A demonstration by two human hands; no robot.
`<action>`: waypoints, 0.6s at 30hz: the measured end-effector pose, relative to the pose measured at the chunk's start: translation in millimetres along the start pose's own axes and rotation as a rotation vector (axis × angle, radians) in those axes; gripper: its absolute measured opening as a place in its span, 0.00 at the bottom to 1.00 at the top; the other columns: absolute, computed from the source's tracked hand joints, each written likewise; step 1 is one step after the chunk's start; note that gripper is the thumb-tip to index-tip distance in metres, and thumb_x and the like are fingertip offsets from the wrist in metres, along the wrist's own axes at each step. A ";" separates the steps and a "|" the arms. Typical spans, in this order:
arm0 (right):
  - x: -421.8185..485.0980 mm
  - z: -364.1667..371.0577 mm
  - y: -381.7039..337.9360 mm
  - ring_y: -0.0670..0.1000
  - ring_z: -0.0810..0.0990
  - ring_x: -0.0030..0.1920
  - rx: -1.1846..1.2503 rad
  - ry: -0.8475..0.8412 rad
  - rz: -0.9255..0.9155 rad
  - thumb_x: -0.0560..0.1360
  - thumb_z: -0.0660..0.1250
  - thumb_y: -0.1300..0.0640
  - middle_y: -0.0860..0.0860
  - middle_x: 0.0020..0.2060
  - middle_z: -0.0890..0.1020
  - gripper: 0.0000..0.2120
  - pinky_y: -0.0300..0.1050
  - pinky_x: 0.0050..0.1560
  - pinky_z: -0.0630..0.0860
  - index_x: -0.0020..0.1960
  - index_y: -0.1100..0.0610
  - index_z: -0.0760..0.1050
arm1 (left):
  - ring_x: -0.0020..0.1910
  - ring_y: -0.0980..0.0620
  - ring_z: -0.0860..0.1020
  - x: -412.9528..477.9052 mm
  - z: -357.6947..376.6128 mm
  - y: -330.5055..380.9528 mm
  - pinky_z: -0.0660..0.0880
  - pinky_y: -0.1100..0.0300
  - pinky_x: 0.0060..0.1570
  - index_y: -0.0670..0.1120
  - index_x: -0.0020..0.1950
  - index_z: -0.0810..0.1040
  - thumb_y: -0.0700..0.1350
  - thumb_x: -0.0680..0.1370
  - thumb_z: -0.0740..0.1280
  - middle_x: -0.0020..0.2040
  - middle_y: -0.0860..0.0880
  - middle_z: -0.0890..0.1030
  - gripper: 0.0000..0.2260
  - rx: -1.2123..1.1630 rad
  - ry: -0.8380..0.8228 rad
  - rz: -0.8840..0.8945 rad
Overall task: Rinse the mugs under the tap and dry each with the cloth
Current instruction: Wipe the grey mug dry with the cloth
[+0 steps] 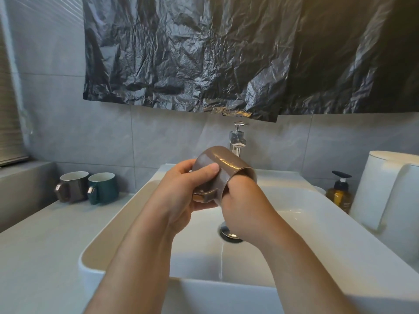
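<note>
A glossy brown ceramic mug [223, 166] is gripped sideways by the left hand [179, 192]; fingers of the right hand [243, 206] are curled into its mouth.

The glossy taupe mug [226, 168] lies tipped on its side at centre frame, just in front of the chrome tap [237, 141]. Its base faces upper left, its mouth right, and its handle points down. The left hand [181, 191] grips its body; the right hand [242, 202] reaches into its mouth. A brown mug [72, 189] and a green mug [104, 189] (both white inside) stand upright side by side on the surface at left.
</note>
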State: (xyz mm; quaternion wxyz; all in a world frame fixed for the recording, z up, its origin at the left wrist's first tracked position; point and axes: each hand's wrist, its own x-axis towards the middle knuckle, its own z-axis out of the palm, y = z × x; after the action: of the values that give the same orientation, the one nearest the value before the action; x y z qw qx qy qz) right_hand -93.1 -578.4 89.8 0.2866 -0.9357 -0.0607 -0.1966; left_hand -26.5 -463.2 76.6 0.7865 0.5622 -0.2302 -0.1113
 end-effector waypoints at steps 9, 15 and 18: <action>4.2 -4.4 19.8 0.56 0.83 0.60 1.430 -0.006 0.028 0.80 0.56 0.72 0.60 0.58 0.84 0.17 0.47 0.60 0.81 0.64 0.65 0.77 | 0.40 0.46 0.83 0.7 3.4 -5.2 0.84 0.48 0.44 0.42 0.58 0.78 0.42 0.67 0.77 0.43 0.44 0.84 0.21 -0.102 -0.059 0.079; 0.5 -4.9 23.1 0.51 0.83 0.50 0.883 0.116 0.067 0.81 0.61 0.64 0.51 0.49 0.86 0.13 0.46 0.53 0.81 0.60 0.55 0.80 | 0.38 0.47 0.82 2.6 3.9 -6.1 0.80 0.51 0.36 0.44 0.56 0.78 0.39 0.67 0.76 0.42 0.45 0.84 0.18 -0.053 -0.064 0.132; -1.5 -3.6 30.4 0.51 0.73 0.38 0.300 0.145 0.137 0.81 0.61 0.60 0.55 0.41 0.81 0.08 0.46 0.42 0.74 0.56 0.54 0.78 | 0.36 0.47 0.82 1.2 3.9 -5.8 0.81 0.50 0.36 0.42 0.58 0.77 0.37 0.69 0.77 0.43 0.43 0.84 0.20 -0.008 -0.043 0.106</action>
State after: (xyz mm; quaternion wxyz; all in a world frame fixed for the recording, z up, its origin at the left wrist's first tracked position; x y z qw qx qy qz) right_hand -88.8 -605.5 76.3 0.4394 -0.8677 -0.0044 -0.2323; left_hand -26.9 -468.9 72.6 0.7883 0.5437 -0.2760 -0.0825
